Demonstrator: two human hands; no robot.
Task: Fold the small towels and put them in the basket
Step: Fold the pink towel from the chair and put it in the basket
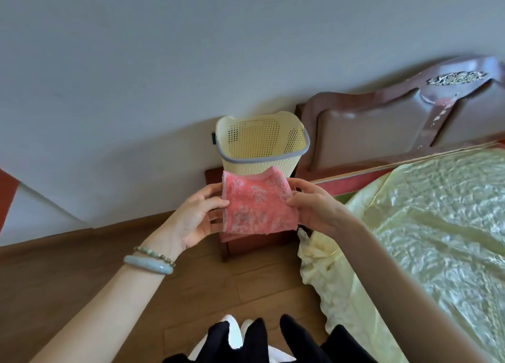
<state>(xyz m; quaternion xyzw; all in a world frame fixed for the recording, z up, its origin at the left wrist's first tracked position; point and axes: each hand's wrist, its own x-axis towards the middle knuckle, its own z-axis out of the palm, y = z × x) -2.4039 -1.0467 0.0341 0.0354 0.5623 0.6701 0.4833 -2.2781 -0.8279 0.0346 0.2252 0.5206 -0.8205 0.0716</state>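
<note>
A folded pink towel (258, 202) with a pale flower pattern hangs in the air between my hands, just in front of and below the basket. My left hand (195, 216) pinches its left edge with thumb on top and fingers behind. My right hand (314, 205) pinches its right edge the same way. The pale yellow perforated basket (262, 144) with a grey rim stands upright on a dark red bedside stand (240, 242); the part of its inside that shows holds nothing.
A bed with a shiny pale yellow cover (426, 226) fills the right side, its dark red headboard (382, 127) against the white wall. Wooden floor (82, 264) lies below and to the left. My feet and dark clothing show at the bottom edge.
</note>
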